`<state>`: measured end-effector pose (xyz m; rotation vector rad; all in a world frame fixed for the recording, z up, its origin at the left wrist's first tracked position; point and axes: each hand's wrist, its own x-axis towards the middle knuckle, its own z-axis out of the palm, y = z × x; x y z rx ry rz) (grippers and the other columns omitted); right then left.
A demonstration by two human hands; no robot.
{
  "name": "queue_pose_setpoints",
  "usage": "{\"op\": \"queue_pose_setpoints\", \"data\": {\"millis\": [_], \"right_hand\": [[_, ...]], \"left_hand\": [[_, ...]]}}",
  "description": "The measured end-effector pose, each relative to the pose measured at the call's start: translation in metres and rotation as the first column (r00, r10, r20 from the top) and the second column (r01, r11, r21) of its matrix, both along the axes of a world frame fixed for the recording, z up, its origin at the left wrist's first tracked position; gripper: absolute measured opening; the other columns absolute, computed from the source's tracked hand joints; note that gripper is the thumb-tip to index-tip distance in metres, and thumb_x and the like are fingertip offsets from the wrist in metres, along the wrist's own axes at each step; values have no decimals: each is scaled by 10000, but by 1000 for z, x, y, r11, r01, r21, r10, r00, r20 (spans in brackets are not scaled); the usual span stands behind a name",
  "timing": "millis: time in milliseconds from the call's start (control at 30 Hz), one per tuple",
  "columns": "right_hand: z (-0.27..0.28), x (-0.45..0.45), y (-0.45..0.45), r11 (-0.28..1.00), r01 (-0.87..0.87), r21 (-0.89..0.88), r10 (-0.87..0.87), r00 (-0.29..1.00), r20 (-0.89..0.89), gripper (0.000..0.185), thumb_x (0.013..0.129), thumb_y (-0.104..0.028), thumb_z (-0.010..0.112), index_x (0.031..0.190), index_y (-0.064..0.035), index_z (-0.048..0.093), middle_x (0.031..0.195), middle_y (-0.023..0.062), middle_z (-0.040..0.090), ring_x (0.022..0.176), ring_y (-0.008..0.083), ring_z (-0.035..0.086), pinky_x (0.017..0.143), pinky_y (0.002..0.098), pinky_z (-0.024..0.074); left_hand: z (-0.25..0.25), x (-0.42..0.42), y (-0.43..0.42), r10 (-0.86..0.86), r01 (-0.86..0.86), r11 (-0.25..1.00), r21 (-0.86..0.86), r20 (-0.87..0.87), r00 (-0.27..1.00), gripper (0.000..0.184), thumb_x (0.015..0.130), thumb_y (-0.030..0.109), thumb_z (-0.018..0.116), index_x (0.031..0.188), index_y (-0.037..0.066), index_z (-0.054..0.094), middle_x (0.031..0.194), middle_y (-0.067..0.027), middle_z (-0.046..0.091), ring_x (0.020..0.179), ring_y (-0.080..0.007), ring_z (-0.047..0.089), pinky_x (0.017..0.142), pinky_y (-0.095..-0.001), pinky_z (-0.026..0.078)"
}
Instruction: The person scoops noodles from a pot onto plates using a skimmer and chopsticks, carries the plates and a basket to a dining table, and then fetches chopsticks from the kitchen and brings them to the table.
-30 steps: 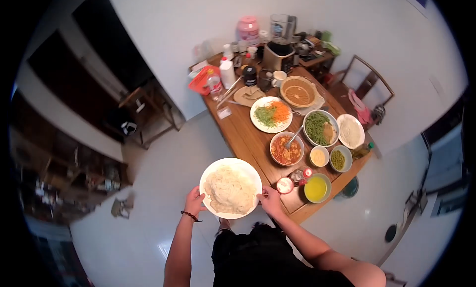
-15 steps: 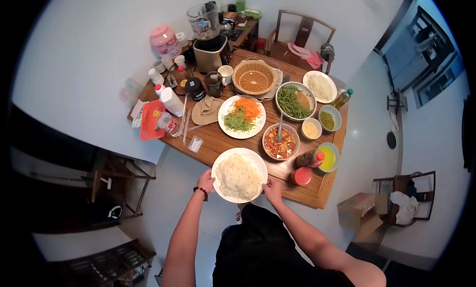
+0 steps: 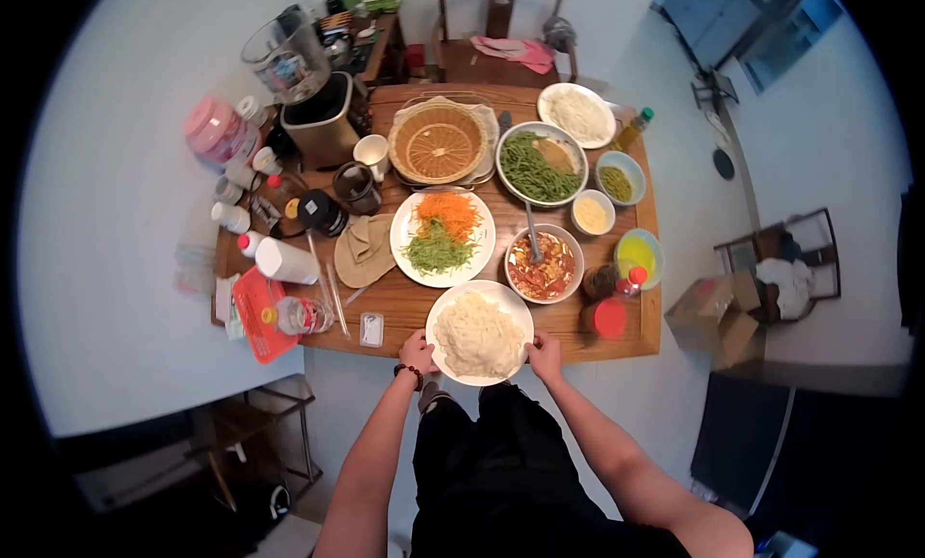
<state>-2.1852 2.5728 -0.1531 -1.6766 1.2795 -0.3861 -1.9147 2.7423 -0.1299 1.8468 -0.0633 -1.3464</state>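
Observation:
My left hand (image 3: 417,352) and my right hand (image 3: 545,356) grip opposite sides of a white plate (image 3: 432,312) heaped with pale noodles (image 3: 477,336). The plate is at the front edge of the wooden table; whether it touches the tabletop I cannot tell. Just beyond it lies a plate with shredded carrot (image 3: 448,215) and shredded green vegetable, likely cucumber (image 3: 436,251). To its right is a bowl of red chunky sauce (image 3: 547,280) with a spoon (image 3: 533,238) in it. Cut green beans (image 3: 536,170) fill a larger bowl behind.
A wicker basket (image 3: 438,146) and a blender (image 3: 318,115) stand at the back. On the right are a red-lidded jar (image 3: 607,318), a dark bottle (image 3: 605,280) and a bowl of yellow liquid (image 3: 637,254). A red plastic basket (image 3: 260,312) occupies the left corner. A cardboard box (image 3: 708,307) sits beyond the table.
My hands have carried the plate of noodles closer to the table, now at its front edge near the carrot plate. The camera view has shifted and turned.

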Motion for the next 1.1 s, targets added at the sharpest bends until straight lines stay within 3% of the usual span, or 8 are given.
{"op": "queue_pose_setpoints", "data": {"millis": [167, 333, 467, 600, 667, 700, 833, 1100], "right_hand": [[8, 4, 6, 988, 147, 44, -148, 989, 17, 217, 810, 20, 636, 1014, 44, 707, 743, 50, 695, 641, 104, 646, 534, 278, 514], [10, -6, 27, 951, 307, -31, -307, 952, -9, 264, 811, -92, 653, 1053, -5, 711, 780, 145, 714, 698, 224, 695, 680, 338, 543], [70, -34, 73, 955, 294, -51, -296, 954, -40, 270, 881, -96, 650, 1122, 22, 678, 851, 124, 717, 731, 190, 712, 672, 306, 555], [49, -128, 141, 914, 402, -58, -406, 907, -114, 297, 885, -91, 624, 1164, 4, 662, 856, 124, 709, 740, 199, 717, 692, 318, 570], [31, -192, 174, 805, 593, 20, -586, 800, -130, 358, 857, -34, 587, 1211, -1, 635, 819, 116, 700, 726, 198, 713, 692, 318, 578], [19, -227, 193, 717, 696, 46, -676, 709, -202, 387, 826, -17, 591, 1210, 3, 629, 795, 121, 698, 694, 206, 709, 667, 324, 580], [-21, -350, 258, 478, 875, 83, -789, 469, -398, 435, 732, -28, 685, 1162, 15, 635, 726, 165, 685, 593, 258, 701, 547, 369, 587], [-3, -515, 189, 247, 871, 424, -941, 320, -108, 401, 854, -9, 609, 1251, 5, 555, 893, 178, 687, 660, 241, 701, 525, 310, 559]], "left_hand": [[21, 7, -14, -136, 136, 991, 16, 51, 989, 425, 943, -9, 529, 1356, 73, 475, 1133, -114, 677, 985, -269, 693, 712, -441, 650], [-6, 9, 0, 0, 7, 998, -68, 94, 996, 398, 896, 60, 629, 1290, 55, 570, 976, -96, 718, 890, -220, 717, 666, -378, 651], [2, 9, 38, -193, 237, 972, 5, 598, 778, 260, 846, 215, 729, 1016, 58, 613, 777, -72, 688, 707, -236, 661, 694, -369, 531], [46, -33, 44, -430, 474, 878, -62, 330, 840, 205, 876, 241, 708, 956, 61, 651, 774, -82, 692, 722, -189, 671, 676, -329, 528], [114, -76, 18, -623, 645, 763, -38, 224, 750, 228, 877, 264, 706, 998, 77, 661, 794, -79, 699, 734, -188, 681, 688, -336, 537], [63, -96, 24, -666, 740, 664, -106, 366, 650, 228, 896, 267, 699, 1034, 90, 660, 824, -68, 691, 698, -165, 668, 653, -315, 540], [113, -201, -39, -825, 848, 482, -221, 212, 524, 263, 925, 274, 679, 1080, 67, 634, 834, -43, 656, 701, -128, 648, 642, -281, 534], [117, -449, -144, -887, 893, 398, -213, 159, 433, 351, 916, 313, 676, 1140, 48, 622, 918, -86, 686, 759, -173, 677, 720, -322, 565]]}}
